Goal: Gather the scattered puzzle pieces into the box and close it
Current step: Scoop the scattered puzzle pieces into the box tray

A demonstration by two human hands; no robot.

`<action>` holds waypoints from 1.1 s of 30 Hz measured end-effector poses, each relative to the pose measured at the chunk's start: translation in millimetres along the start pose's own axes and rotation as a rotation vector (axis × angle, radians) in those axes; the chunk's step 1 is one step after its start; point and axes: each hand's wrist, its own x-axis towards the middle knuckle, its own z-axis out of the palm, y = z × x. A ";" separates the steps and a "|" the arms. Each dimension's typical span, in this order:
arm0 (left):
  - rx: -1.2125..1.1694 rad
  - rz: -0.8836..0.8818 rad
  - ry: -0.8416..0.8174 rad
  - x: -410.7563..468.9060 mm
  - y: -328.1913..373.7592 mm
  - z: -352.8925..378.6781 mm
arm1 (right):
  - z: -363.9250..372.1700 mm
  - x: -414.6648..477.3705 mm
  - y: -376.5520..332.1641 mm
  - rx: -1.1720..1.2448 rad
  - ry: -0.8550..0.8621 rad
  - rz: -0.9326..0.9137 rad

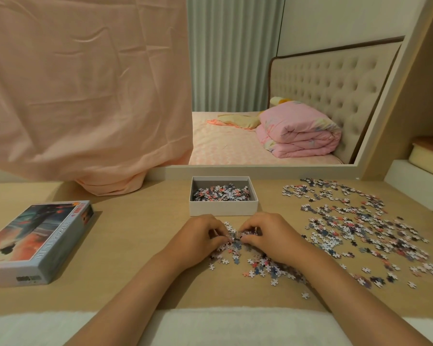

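Scooping is under way: pieces (pixel 235 242) are pinched between the curled fingers of the left hand (pixel 201 237) and right hand (pixel 269 236), just before the open box (pixel 223 210). Light, loose and easily spilled, they are likely best cupped from both sides; many lie scattered rightward.

left hand (pixel 200 236), right hand (pixel 269 235) pinch pieces (pixel 235 242) | box (pixel 223 209) (part-filled) beyond

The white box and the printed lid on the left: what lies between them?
Only bare desk, as the head view shows, between white box and printed lid.
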 end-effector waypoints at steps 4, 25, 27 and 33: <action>-0.160 -0.077 0.032 11.0 4.7 -6.5 | -14.3 16.2 -2.7 0.109 0.081 0.042; 0.216 -0.075 0.116 78.3 -37.7 -17.3 | -14.5 113.9 8.7 -0.094 0.096 0.019; 0.243 -0.064 0.048 76.4 -37.7 -15.1 | -15.7 109.9 8.1 -0.115 0.130 0.015; 0.172 -0.016 -0.013 77.1 -23.9 -8.5 | -24.0 84.9 15.5 -0.181 0.120 0.068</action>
